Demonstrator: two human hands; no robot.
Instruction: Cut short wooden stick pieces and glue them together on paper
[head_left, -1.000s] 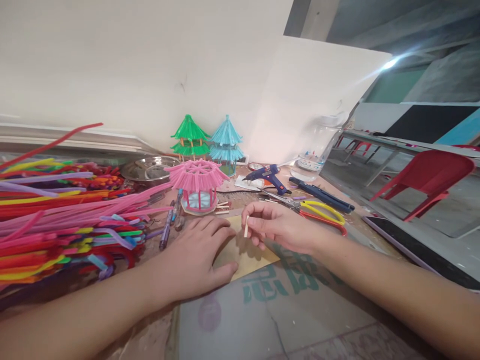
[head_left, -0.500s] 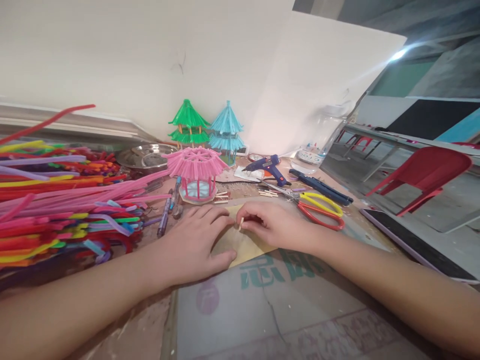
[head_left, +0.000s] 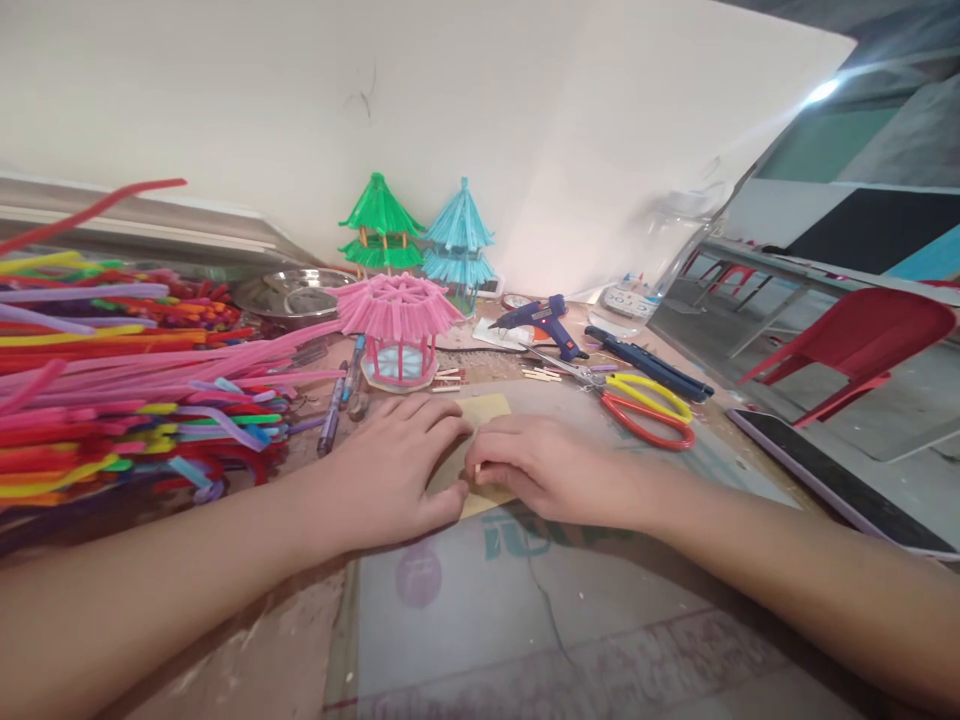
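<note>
My left hand [head_left: 390,470] lies flat on a tan cardboard piece [head_left: 486,408], pressing it onto the table. My right hand [head_left: 536,470] rests beside it, fingers pinched on a small pale stick [head_left: 478,471] whose tip touches the cardboard near my left fingertips. Behind the cardboard stands a pink straw pavilion [head_left: 397,325] on a round base. A few short sticks [head_left: 448,379] lie next to it.
A big pile of coloured pipe cleaners [head_left: 112,380] fills the left. Green [head_left: 381,225] and blue [head_left: 459,235] straw pagodas stand by the wall. A blue glue gun [head_left: 541,320], yellow-red scissors [head_left: 637,405], pens [head_left: 334,410], a metal bowl [head_left: 289,292], a phone [head_left: 840,480] lie around.
My right hand lowered the stick from above the cardboard down onto it, close to my left fingertips. The left hand stayed flat. The camera tilted slightly.
</note>
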